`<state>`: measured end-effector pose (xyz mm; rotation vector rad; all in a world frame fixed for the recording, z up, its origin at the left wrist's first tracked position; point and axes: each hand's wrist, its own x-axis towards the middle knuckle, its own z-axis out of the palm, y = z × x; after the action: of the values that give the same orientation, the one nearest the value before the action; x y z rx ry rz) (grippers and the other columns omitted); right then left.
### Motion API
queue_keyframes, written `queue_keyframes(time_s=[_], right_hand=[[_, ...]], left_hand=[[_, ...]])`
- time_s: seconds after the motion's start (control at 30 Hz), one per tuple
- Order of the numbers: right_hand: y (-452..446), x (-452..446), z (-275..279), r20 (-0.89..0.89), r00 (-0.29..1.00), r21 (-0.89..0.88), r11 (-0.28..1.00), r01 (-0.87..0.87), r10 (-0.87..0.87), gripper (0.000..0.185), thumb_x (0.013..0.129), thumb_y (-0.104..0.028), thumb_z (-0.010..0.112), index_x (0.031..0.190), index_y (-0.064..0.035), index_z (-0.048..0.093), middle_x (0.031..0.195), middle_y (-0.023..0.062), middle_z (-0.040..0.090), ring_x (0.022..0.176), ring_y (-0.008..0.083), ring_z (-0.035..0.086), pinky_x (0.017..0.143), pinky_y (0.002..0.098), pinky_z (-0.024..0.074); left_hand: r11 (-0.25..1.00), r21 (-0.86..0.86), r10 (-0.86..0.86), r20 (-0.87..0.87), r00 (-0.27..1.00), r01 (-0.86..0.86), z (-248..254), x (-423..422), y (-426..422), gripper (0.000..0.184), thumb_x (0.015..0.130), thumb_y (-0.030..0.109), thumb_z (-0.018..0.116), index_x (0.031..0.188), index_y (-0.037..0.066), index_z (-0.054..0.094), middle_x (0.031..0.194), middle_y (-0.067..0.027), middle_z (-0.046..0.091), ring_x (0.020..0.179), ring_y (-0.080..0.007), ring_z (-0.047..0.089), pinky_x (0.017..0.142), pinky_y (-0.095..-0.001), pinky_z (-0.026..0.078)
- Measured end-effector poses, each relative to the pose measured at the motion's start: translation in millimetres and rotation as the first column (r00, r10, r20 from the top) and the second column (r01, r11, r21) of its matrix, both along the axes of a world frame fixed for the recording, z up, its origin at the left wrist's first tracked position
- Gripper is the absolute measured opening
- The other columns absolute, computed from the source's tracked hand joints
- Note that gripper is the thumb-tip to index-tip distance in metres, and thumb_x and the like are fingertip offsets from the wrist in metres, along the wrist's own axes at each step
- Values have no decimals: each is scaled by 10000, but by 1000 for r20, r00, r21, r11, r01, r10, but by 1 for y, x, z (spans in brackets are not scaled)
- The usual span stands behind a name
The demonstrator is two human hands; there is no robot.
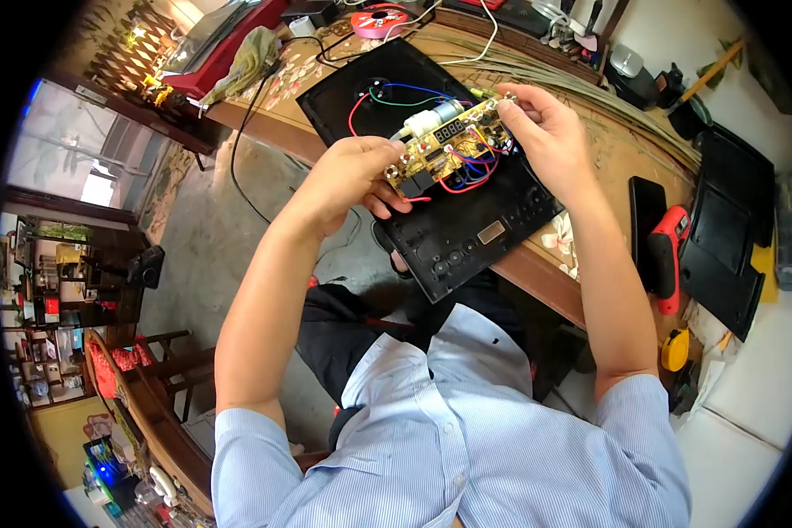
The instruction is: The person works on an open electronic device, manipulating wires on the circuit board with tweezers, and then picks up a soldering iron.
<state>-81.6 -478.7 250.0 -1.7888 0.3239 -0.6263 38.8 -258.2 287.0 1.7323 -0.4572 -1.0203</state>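
Note:
Between my two hands is a yellow circuit board [436, 158] with a small digit display and several coloured wires. My left hand [356, 180] grips its left end, thumb on top and fingers curled below. At the right end, my right hand [546, 132] pinches the board's upper corner. Just behind the board sits a white and silver motor pump [431, 120]. Beneath lies a black plastic panel [493, 251] with round button marks and a small rectangular window. A second black housing part [352, 84] extends behind, with red, green and blue wires running to it.
On the right of the wooden table [629, 145] lie a black phone [647, 207], a red and black power tool [669, 255] and a black plastic cover [730, 229]. A yellow tape measure [675, 350] is lower right. A pink tape roll [380, 21] and cables lie at the back.

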Motion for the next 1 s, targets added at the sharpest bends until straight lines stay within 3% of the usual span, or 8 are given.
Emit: queue_keyframes(time_s=[0.2,0.27,0.4,0.43,0.53,0.67,0.83,1.0], right_hand=[[3,9,5,71,997,-3,1000,-21,22,331,915,-220,618,1145,18,629,821,23,666,742,69,583,650,225,465],[5,9,10,22,999,-27,999,-32,33,284,943,-143,610,1184,6,623,888,-6,635,796,30,543,700,181,447],[8,14,15,41,996,-9,997,-82,83,279,942,-143,611,1181,-1,627,889,-10,632,796,32,540,701,186,448],[10,16,15,92,991,-43,995,-90,93,290,921,-173,626,1158,-7,640,861,12,646,772,53,559,682,215,463],[12,26,15,127,987,-117,989,-88,103,294,895,-202,645,1126,-20,659,838,39,661,755,81,585,674,248,482],[15,34,16,129,986,-168,982,-87,109,288,878,-208,658,1108,-35,672,842,56,663,760,111,606,697,259,488],[23,46,23,134,983,-293,953,-79,123,304,847,-232,650,1082,-40,671,886,113,675,828,253,652,762,343,501],[32,49,31,181,977,-358,933,-40,112,292,843,-228,659,1072,-46,674,887,112,682,817,250,655,751,340,502]], left_hand=[[999,-46,30,17,999,-29,1,-19,9,436,948,344,558,1172,-30,557,982,-121,660,705,-232,703,534,-263,528],[995,-47,94,18,995,-93,2,-29,11,475,942,391,563,1157,-32,565,971,-111,659,744,-218,696,579,-272,534],[997,-44,-51,219,974,62,0,-46,16,437,829,262,742,1110,-33,584,943,-62,658,782,-117,626,689,-239,497],[999,-31,-7,101,995,10,1,-48,15,427,773,167,788,1098,-24,589,933,-43,658,783,-92,601,707,-234,482],[1000,-10,-10,142,990,12,-11,-45,14,405,776,158,784,1087,-14,591,923,-38,657,792,-94,609,699,-238,488],[991,-130,40,7,999,-39,-13,-44,13,372,772,129,773,1073,4,594,951,-42,661,804,-101,620,703,-248,501],[997,-69,-24,-68,997,20,-10,-37,13,391,797,118,732,1162,56,607,987,7,651,853,-101,608,727,-263,514],[998,-25,-63,-174,983,59,-3,-23,12,378,805,108,727,1160,55,609,1027,-1,641,870,-108,609,770,-293,530]])
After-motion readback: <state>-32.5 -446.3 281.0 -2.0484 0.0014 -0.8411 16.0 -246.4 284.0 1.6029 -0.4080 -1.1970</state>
